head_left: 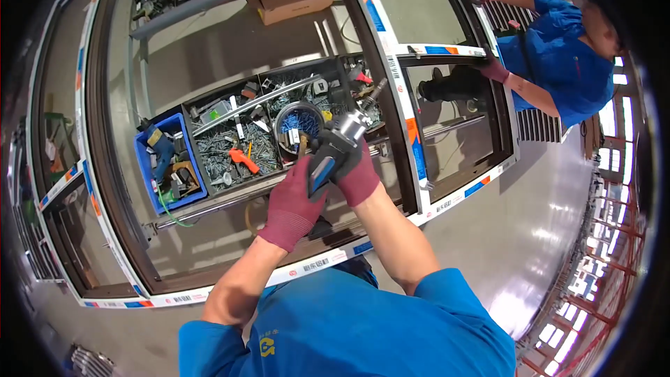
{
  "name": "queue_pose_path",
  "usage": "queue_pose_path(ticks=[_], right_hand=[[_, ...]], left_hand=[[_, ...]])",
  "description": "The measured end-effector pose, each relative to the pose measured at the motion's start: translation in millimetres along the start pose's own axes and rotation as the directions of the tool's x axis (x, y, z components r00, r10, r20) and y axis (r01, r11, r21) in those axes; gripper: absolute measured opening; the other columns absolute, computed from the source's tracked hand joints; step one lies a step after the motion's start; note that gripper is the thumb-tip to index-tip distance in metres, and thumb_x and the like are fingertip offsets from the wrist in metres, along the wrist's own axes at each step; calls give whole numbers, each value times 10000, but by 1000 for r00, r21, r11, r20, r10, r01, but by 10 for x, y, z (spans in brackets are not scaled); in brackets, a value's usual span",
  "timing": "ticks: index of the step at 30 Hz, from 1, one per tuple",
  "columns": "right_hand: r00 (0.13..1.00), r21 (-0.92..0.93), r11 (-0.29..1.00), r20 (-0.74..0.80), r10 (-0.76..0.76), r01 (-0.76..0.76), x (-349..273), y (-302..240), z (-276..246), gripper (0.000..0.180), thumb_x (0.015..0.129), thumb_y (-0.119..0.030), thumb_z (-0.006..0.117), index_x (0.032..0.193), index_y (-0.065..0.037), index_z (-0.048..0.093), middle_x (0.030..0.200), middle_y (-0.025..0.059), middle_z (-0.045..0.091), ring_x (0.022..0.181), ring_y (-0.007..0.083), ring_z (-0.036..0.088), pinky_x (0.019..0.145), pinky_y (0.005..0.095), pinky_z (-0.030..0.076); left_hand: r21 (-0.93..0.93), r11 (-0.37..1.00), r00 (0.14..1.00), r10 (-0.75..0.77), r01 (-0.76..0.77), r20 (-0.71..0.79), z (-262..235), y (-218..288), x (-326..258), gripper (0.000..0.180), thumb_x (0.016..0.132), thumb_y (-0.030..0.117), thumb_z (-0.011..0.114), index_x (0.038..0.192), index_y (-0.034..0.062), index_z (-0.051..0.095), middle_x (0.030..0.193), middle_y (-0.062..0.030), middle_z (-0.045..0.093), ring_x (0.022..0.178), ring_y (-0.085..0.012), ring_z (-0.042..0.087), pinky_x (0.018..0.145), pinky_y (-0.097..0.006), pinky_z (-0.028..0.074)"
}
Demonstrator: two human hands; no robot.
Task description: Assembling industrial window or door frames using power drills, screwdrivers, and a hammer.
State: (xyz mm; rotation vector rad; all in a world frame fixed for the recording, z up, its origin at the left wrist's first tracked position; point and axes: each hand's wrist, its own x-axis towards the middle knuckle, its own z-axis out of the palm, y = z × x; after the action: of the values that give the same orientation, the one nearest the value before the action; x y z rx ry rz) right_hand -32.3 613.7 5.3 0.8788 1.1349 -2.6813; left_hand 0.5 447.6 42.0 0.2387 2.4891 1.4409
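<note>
Both of my hands wear dark red gloves and grip a cordless drill [343, 135] with a dark body and a silver chuck that points up and to the right. My left hand [293, 201] is closed on its near left end. On its right side my right hand [361, 176] wraps round the body, fingers partly hidden. Beneath the drill, seen through the window frame [317, 263], lie trays of screws [234, 152] and a round tub [283, 123] of blue fasteners. An orange-handled tool [244, 161] rests among the screws.
A blue bin [183, 199] with tools stands left of the trays. Farther off are a cardboard box [296, 1] and a shelf [202, 5] of loose hardware. At the right, a person in blue [558, 56] touches the frame with gloved hands. Frame bars cross around my arms.
</note>
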Motion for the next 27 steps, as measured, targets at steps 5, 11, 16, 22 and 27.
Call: queue_pose_path(ticks=[5, 11, 16, 22, 27], right_hand=[[991, 325, 946, 134, -25, -20, -544, -424, -203, 302, 1055, -403, 520, 1132, -126, 613, 979, 105, 681, 864, 285, 692, 776, 463, 600], [966, 98, 962, -43, -253, 256, -405, -637, -687, 267, 1104, -374, 502, 1107, -144, 639, 1008, 30, 695, 918, 182, 698, 755, 339, 573], [934, 139, 924, -39, -354, 356, -441, -1395, -470, 192, 1060, -321, 654, 1105, -135, 642, 954, 38, 709, 820, 178, 705, 671, 313, 572], [958, 239, 930, -8, -288, 281, -195, -1570, -260, 143, 1045, -258, 686, 1063, -118, 661, 908, 49, 716, 744, 188, 727, 628, 308, 619], [951, 156, 941, 28, -308, 301, 231, -1451, -215, 170, 1015, -286, 735, 1023, -130, 667, 854, 28, 668, 714, 156, 645, 601, 270, 545]], left_hand=[[-433, 866, 909, -56, 250, 412, 46, 545, 18, 635, 825, 184, 856, 1369, 43, 560, 1199, -133, 685, 1087, -242, 663, 957, -374, 528], [-431, 820, 830, -93, 377, 550, 66, 1074, -19, 541, 894, 208, 788, 1385, 44, 629, 1159, -35, 687, 1018, -104, 613, 895, -288, 510], [-136, 982, 941, -80, 131, 330, -162, 1111, 71, 577, 839, 247, 838, 1329, -1, 660, 1093, -95, 724, 997, -149, 649, 900, -324, 517], [-57, 997, 954, -40, 59, 296, -396, 893, 402, 561, 819, 241, 847, 1292, -1, 665, 1120, -128, 739, 1028, -188, 672, 945, -354, 521], [7, 998, 945, -54, 55, 323, -535, 659, 713, 562, 806, 236, 848, 1272, -19, 665, 1135, -161, 744, 1059, -217, 700, 958, -365, 528]])
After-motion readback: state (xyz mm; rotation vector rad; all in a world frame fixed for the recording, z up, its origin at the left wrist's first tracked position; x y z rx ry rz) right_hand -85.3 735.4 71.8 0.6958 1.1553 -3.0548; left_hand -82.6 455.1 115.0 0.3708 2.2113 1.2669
